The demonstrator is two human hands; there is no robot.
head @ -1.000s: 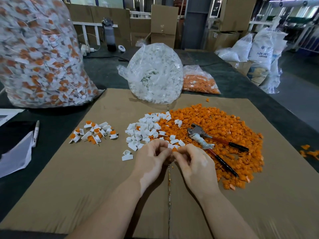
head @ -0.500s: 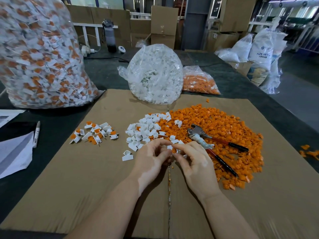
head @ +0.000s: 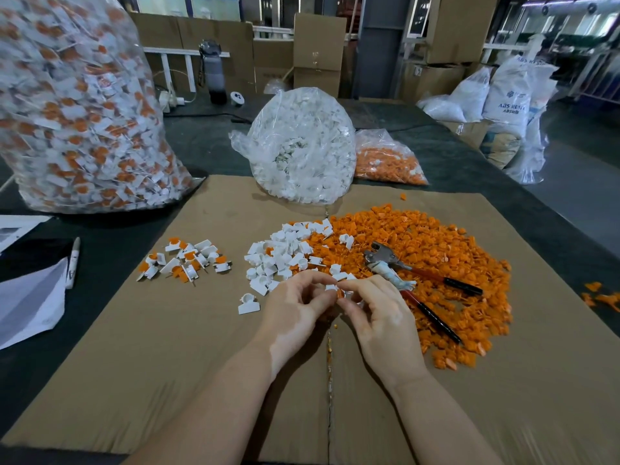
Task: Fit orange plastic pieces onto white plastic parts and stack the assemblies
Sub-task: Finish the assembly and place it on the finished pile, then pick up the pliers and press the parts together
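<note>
Both of your hands meet over the middle seam of the cardboard sheet (head: 141,364) that covers the worktop (head: 214,152). Your left hand (head: 295,313) and right hand (head: 379,317) have their fingers curled inward, tips almost touching, and together they pinch a small white part (head: 332,287) with a bit of orange showing just beneath it; whether the orange piece is seated in it, you cannot tell from this view.

Just beyond your fingertips lies the loose pile of white parts (head: 285,253), and it runs straight into the much wider heap of orange pieces (head: 436,263) on your right. A pair of red-handled pliers (head: 416,280) rests on top of that heap, beside your right hand. One single white part (head: 249,304) sits apart, near your left hand.

Further left on the cardboard is the small cluster of finished assemblies (head: 184,260), white with orange fitted in. Behind it stands a big clear bag of assemblies (head: 80,109). A bag of white parts (head: 302,146) and a bag of orange pieces (head: 385,159) sit at the far edge of the cardboard.
</note>
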